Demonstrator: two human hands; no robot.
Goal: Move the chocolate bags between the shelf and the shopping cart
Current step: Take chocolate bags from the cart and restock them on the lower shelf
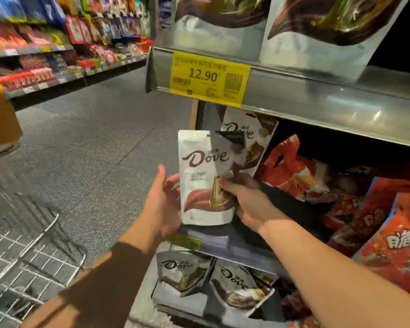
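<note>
A white Dove chocolate bag (204, 171) stands upright in front of the middle shelf (223, 245). My right hand (249, 204) pinches its lower right side. My left hand (162, 204) lies against the bag's left edge, fingers behind it and thumb up. A second Dove bag (249, 136) stands just behind on the same shelf. Two more Dove bags (185, 273) (239, 287) sit on the shelf below. The wire shopping cart (21, 252) is at lower left.
Red snack bags (294, 171) (393, 235) fill the middle shelf to the right. A yellow price tag (210, 78) reading 12.90 hangs on the upper shelf edge (317, 95). The grey aisle floor (92, 138) runs to the left, with stocked shelves (45, 55) across it.
</note>
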